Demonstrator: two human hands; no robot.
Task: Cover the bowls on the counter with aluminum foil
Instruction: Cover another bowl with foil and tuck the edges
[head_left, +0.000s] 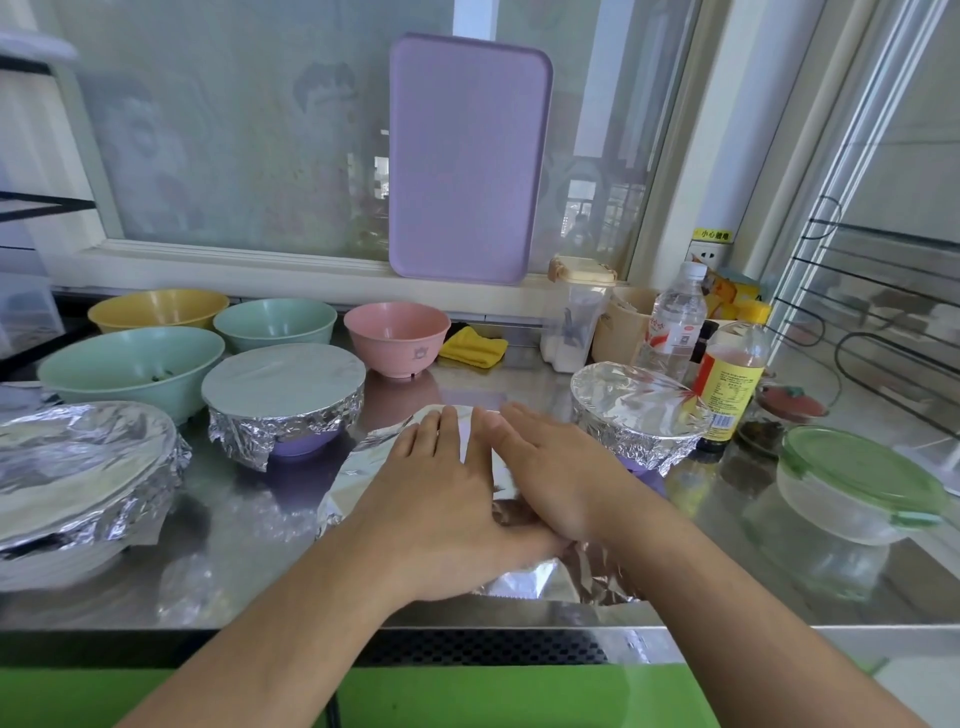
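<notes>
On the steel bench (249, 525), left to right: a large foil-wrapped bowl (78, 467) sits at the left edge; behind it stand an uncovered big green bowl (130, 369), a yellow bowl (156, 309) and a small green bowl (275, 322). Next comes a purple bowl (283, 400) with its foil drawn flat and crimped under the rim, then an uncovered pink bowl (397, 338) near the back. At centre front, a foil sheet (524, 577) lies over a bowl that is hidden beneath it. Left hand (441, 499) and right hand (550, 467) rest side by side on top, fingers straight and flat, pressing the sheet; neither grip is curled round anything. Further right sits another wrapped bowl (636, 410), beside bottles and a lidded glass container (857, 483).

Step in hand, as judged: smoothing the foil over the rim. To do it well, hold the centre down, sweep the palms outward so the sheet stays taut, then fold the loose edges down and pinch them under the rim all round, gently, since foil tears. Four bowls appear still uncovered.
</notes>
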